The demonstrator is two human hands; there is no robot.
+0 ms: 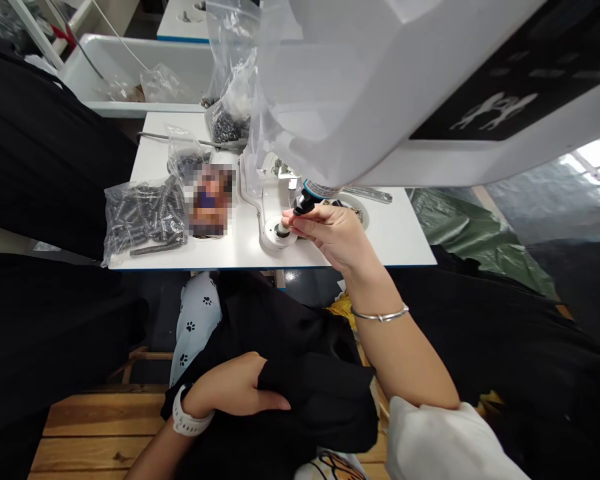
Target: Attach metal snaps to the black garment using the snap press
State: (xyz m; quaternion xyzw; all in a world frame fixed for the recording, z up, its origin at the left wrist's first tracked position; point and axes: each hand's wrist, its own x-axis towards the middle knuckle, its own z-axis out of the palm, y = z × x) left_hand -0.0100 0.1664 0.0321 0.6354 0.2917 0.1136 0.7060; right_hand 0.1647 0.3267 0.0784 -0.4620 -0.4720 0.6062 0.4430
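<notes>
My right hand (pixel 330 233) reaches to the white press machine (pixel 325 87), its thumb and fingers closed together at the small lower die (pixel 282 231). Whatever sits between those fingertips is too small to make out. Just above the fingers is the black tip of the upper punch (pixel 305 201). In my lap, my left hand (pixel 235 387) has its thumb along a black cloth (pixel 315 393). The cloth covers its other fingers and seems gripped between them and the thumb.
On the white table (pixel 245 257) lie a clear bag of metal springs (pixel 147 213) and a bag of dark small parts (pixel 230 120). A metal tool (pixel 367 194) lies behind my right hand. A white bin (pixel 130 67) stands behind the table; dark fabric hangs at left.
</notes>
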